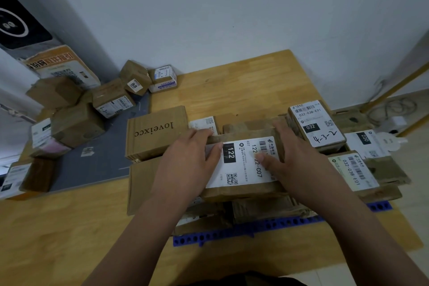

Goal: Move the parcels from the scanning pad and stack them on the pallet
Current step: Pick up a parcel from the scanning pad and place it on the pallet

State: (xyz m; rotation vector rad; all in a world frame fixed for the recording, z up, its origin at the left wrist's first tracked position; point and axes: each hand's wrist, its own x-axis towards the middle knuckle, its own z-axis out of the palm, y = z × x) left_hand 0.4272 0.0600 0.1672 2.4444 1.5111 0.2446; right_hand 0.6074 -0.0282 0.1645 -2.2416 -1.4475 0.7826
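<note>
Several parcels [155,132] stacked on blue pallet [232,232], left hand [185,160] and right hand [296,158] pressing top parcel [242,170], fingers [200,137] straight.

Reaching forward and down with both bare forearms [139,227], converging toward centre. Pressing palm-down with left hand [188,160], fingers near straight and together, thumb angled inward. Same with right hand [294,158], fingers pointing away, thumb stretched leftward. Thumbs apart, not touching.

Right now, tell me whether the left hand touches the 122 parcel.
Touching. Head view shows the left hand resting on the 122 parcel, thumb on its label.
</note>
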